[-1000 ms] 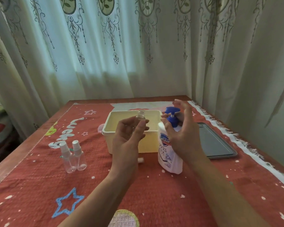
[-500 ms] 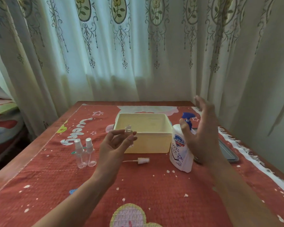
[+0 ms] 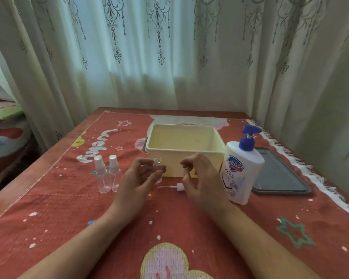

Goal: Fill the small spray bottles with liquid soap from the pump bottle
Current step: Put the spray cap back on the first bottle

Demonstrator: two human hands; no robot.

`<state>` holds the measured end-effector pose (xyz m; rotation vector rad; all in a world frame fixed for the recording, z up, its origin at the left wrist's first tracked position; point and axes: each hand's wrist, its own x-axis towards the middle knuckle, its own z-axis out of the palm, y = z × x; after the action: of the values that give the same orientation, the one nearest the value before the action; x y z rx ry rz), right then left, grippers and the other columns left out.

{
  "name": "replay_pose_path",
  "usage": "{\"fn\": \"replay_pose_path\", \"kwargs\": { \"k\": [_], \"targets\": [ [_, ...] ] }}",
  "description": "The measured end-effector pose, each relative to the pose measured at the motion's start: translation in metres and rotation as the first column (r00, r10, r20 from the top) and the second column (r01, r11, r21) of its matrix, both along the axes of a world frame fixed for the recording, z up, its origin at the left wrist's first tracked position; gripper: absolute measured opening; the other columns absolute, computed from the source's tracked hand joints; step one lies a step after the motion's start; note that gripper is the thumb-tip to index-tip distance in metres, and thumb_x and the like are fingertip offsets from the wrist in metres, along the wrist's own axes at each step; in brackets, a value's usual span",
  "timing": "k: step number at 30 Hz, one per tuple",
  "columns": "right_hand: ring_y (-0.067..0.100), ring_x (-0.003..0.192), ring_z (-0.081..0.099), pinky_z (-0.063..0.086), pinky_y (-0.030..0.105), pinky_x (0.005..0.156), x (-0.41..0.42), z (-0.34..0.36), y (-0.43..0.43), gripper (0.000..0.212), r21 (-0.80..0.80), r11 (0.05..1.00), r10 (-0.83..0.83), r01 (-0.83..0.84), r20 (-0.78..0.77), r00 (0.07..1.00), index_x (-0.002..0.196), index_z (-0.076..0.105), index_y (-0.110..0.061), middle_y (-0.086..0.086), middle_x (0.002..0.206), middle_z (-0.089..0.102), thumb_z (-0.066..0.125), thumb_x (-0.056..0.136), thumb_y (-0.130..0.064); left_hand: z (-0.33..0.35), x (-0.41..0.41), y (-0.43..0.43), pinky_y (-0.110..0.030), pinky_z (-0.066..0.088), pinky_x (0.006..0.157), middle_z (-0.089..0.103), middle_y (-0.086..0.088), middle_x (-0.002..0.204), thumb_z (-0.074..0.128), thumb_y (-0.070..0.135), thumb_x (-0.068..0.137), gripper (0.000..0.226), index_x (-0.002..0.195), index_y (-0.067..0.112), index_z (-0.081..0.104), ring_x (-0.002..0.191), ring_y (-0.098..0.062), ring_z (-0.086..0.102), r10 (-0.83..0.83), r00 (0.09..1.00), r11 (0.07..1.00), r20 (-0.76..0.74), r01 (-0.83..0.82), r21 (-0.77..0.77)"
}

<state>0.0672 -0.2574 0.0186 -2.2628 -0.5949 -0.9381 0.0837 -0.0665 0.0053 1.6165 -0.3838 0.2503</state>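
My left hand holds a small clear uncapped spray bottle upright between thumb and fingers, just above the cloth. Its white spray cap with the dip tube lies on the cloth between my hands. My right hand hovers over the cap's head, fingers loosely curled and holding nothing. The white pump bottle with the blue pump stands upright right of that hand. Two capped clear spray bottles stand side by side to the left.
A cream plastic tub sits behind my hands. A dark grey tray lies flat at the right, behind the pump bottle. A red patterned cloth covers the table. Curtains hang close behind and to the right.
My right hand has come off the pump bottle and dropped left toward the cap on the cloth. My left hand has lowered the uncapped bottle away from the pump nozzle.
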Motion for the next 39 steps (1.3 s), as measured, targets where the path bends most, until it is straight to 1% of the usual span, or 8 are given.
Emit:
{"fn": "replay_pose_path", "kwargs": {
  "k": [7,10,18,22,26,31,36,39],
  "targets": [
    [0.007,0.107,0.054,0.046,0.024,0.094,0.009,-0.008,-0.009,0.029,-0.192,0.979,0.023,-0.075,-0.261,0.965,0.116,0.061,-0.019,-0.007,0.112,0.06,0.062,0.088,-0.026,-0.004,0.002,0.002,-0.049,0.054,0.096,0.076,-0.008,0.107,0.07,0.02,0.084,0.03,0.107,0.01,0.054,0.107,-0.02,0.072,0.003,1.0,0.999,-0.016,-0.002,0.04],
    [0.009,0.113,0.051,0.039,0.017,0.097,0.011,-0.012,-0.013,0.04,-0.275,0.959,-0.017,-0.071,-0.307,0.952,0.124,0.059,-0.018,-0.005,0.117,0.058,0.063,0.086,-0.029,-0.006,0.003,0.002,-0.046,0.055,0.096,0.077,-0.006,0.106,0.069,0.019,0.085,0.029,0.107,0.01,0.054,0.105,-0.018,0.072,0.008,1.0,0.999,-0.017,-0.007,0.052],
    [0.01,0.097,0.049,0.029,0.015,0.078,0.009,-0.012,-0.013,0.016,-0.306,0.95,-0.061,-0.064,-0.383,0.922,0.102,0.06,-0.016,-0.003,0.105,0.056,0.06,0.093,-0.03,-0.007,0.004,0.001,-0.042,0.054,0.096,0.077,-0.002,0.106,0.069,0.023,0.082,0.03,0.108,0.015,0.055,0.106,-0.015,0.072,-0.025,0.999,0.997,-0.046,0.028,0.078],
    [0.01,0.09,0.058,0.044,0.025,0.078,0.004,-0.009,-0.012,0.013,-0.178,0.984,-0.073,-0.001,-0.409,0.91,0.105,0.059,-0.022,-0.006,0.1,0.066,0.057,0.096,-0.031,-0.009,0.004,0.002,-0.043,0.055,0.096,0.077,-0.001,0.107,0.07,0.021,0.085,0.028,0.109,0.015,0.055,0.105,-0.013,0.072,-0.021,0.999,0.994,-0.05,0.026,0.105],
    [0.001,0.078,0.064,0.046,0.012,0.068,-0.001,-0.005,-0.01,0.011,0.156,0.987,0.026,0.037,-0.384,0.923,0.098,0.067,-0.022,-0.012,0.084,0.069,0.068,0.091,-0.03,-0.009,0.003,0.002,-0.036,0.057,0.091,0.077,0.0,0.106,0.07,0.012,0.088,0.025,0.107,0.016,0.055,0.104,-0.013,0.072,-0.03,0.999,0.992,-0.044,0.035,0.12],
    [0.013,0.076,0.069,0.058,0.039,0.074,-0.005,-0.006,-0.005,0.007,0.52,0.852,0.173,0.052,-0.374,0.911,0.094,0.066,-0.026,0.0,0.082,0.072,0.066,0.093,-0.034,-0.009,-0.001,0.001,-0.034,0.058,0.09,0.076,-0.003,0.105,0.07,0.008,0.089,0.024,0.107,0.015,0.055,0.102,-0.015,0.072,-0.059,0.998,0.989,-0.036,0.063,0.133],
    [0.02,0.064,0.062,0.054,0.035,0.062,-0.013,0.007,-0.004,0.013,0.636,0.772,0.118,0.002,-0.146,0.982,0.099,0.056,-0.019,0.005,0.075,0.064,0.052,0.099,-0.031,-0.008,-0.001,0.002,-0.036,0.058,0.093,0.076,0.0,0.109,0.068,0.009,0.091,0.023,0.111,0.014,0.058,0.107,-0.012,0.071,-0.093,0.994,0.987,-0.05,0.099,0.127],
    [0.018,0.062,0.062,0.056,0.033,0.058,-0.017,0.011,-0.003,0.012,0.604,0.797,0.081,-0.02,-0.074,0.994,0.098,0.053,-0.023,0.001,0.074,0.064,0.051,0.1,-0.034,-0.009,-0.001,0.003,-0.04,0.058,0.092,0.076,-0.002,0.109,0.07,0.007,0.09,0.024,0.111,0.015,0.062,0.105,-0.014,0.071,-0.111,0.992,0.984,-0.061,0.118,0.137]
  ]
}}
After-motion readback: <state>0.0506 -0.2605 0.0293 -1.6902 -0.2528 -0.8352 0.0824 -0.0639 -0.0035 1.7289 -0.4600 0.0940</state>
